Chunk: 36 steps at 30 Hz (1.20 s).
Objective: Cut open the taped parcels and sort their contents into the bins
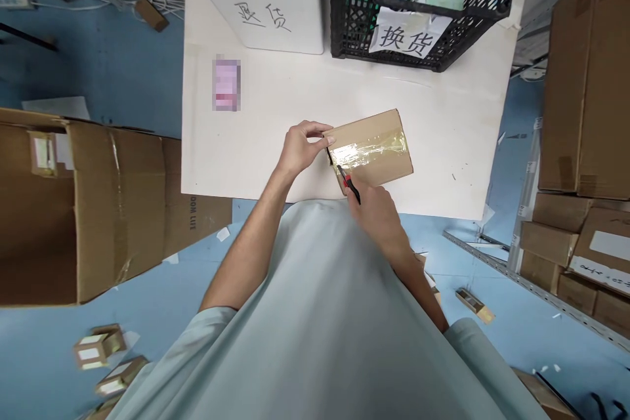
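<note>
A small brown cardboard box (377, 151) with shiny clear tape along its face lies near the front edge of the white table (275, 118). My left hand (304, 149) pinches the box's upper left corner between thumb and fingers. In my right hand (377, 210) is a utility knife (352, 189) with a red-and-black handle. Its dark blade points up and left, at the taped left end of the box. A dark gap shows along that end beside my left thumb. What lies inside the box is hidden.
A white foam bin (275, 20) with colourful packs and a black crate (388, 46) of green-and-white boxes stand at the table's back. A blurred pink-purple item (226, 84) lies left. Large cartons (118, 203) flank the table; small boxes (101, 346) lie on the blue floor.
</note>
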Each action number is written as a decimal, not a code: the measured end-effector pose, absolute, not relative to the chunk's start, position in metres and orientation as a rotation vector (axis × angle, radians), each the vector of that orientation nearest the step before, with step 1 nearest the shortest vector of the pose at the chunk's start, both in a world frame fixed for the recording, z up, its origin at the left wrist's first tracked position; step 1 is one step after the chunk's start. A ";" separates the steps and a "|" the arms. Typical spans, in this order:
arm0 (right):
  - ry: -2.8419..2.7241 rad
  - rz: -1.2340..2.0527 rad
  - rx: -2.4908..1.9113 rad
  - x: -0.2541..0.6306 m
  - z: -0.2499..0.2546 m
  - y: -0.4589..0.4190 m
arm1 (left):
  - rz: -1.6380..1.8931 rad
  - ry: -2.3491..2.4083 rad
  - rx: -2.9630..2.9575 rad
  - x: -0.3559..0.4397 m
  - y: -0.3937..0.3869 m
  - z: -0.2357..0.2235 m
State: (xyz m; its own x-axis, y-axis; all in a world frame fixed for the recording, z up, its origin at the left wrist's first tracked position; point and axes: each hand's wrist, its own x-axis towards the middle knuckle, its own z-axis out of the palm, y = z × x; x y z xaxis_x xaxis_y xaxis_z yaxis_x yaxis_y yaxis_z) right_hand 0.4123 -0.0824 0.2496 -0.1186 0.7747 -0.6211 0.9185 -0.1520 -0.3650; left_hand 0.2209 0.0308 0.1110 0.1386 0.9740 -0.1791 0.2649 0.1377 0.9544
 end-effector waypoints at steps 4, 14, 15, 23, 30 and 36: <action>1.911 -1.099 1.926 0.412 0.248 -0.085 | 0.842 1.335 1.340 0.221 0.030 0.114; 2.093 -0.727 1.626 0.393 0.240 -0.083 | 0.843 1.359 1.371 0.215 0.034 0.111; 2.133 -0.711 1.580 0.398 0.236 -0.082 | 0.837 1.356 1.370 0.213 0.034 0.111; 2.312 -0.738 1.435 0.422 0.211 -0.085 | 0.816 1.326 1.349 0.215 0.028 0.110; 2.209 -0.778 2.219 0.460 0.204 -0.088 | 0.814 1.305 1.326 0.217 0.032 0.111; 1.727 -0.756 3.020 0.517 0.169 -0.087 | 0.929 1.389 1.232 0.231 0.016 0.104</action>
